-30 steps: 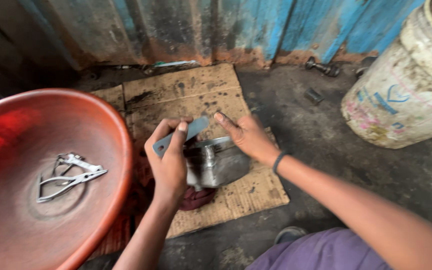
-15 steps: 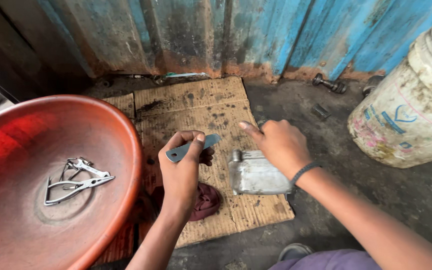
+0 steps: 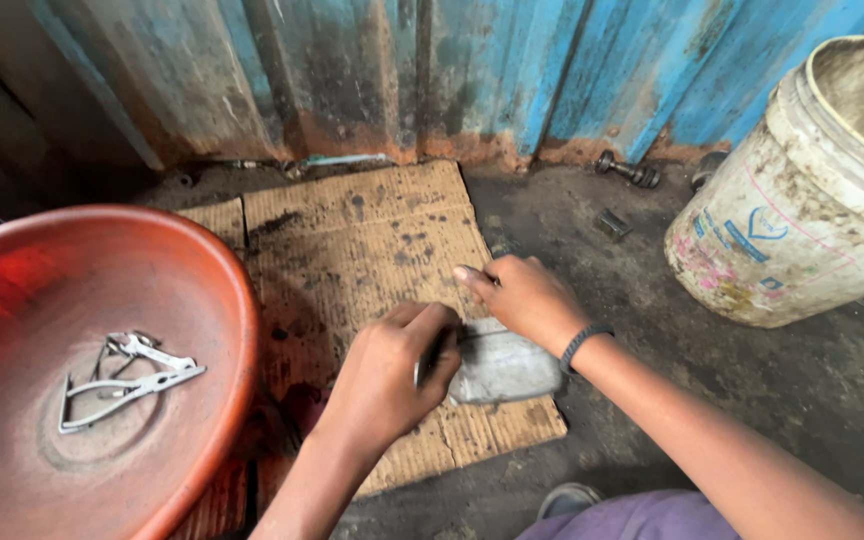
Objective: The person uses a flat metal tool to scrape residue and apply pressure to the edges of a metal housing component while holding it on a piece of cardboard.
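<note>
While the left hand (image 3: 384, 375) is curled shut around a thin dark tool (image 3: 436, 350), its tip sits right at the near edge of the grey metal part (image 3: 502, 368) lying on the cardboard sheet (image 3: 372, 240). Most of the tool is buried in the fist, so I can't say what kind it is. The right hand (image 3: 520, 298) rests on top of the part, fingers bent down over its far side, pinning it flat rather than lifting it. So the part is on the cardboard, between the two hands and touching both.

Progress-wise, my guess is this is mid-job. The part is held steady and the tool is on it, but its surface looks dull and grubby all over, and I can't spot any section that's clearly been cleaned or pried open. Nothing has been moved off the cardboard either.

Off to the left, a big red basin (image 3: 222, 300) holds a pair of metal pliers (image 3: 122, 385), untouched and well apart from both hands. A dirty white bucket (image 3: 802, 210) stands to the right, near a rusty blue corrugated wall (image 3: 512, 70), with a couple of small metal bits (image 3: 627, 172) on the floor beside it.
</note>
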